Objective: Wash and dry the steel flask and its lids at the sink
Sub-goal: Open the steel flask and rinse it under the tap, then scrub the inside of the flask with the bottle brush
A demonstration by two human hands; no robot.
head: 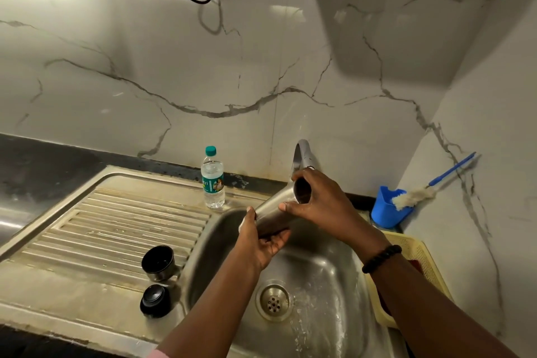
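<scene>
Both hands on the steel flask (271, 213) in the head view, held tilted over the sink (334, 279), open mouth up toward the tap (302, 154). Left hand (263, 241) cups the lower body from beneath, fingers curled round it; right hand (315, 202) wraps the mouth end, thumb pressed on the near side of the neck. Water streaks the basin below the grip, near the drain (273, 299); whether the tap runs now, cannot tell. Step reads as rinsing the body. To do it well: keep the mouth just under the spout, roll the flask between both grips so water reaches all round, hold firm since wet steel will likely slip. Cup lid (158, 263) and black stopper (154, 301) sit on the drainboard (116, 221), left of and below the grip, not yet washed by the look. Bottle brush (415, 195) stands in a blue holder (386, 209) right of the grip, handy for the inside.
</scene>
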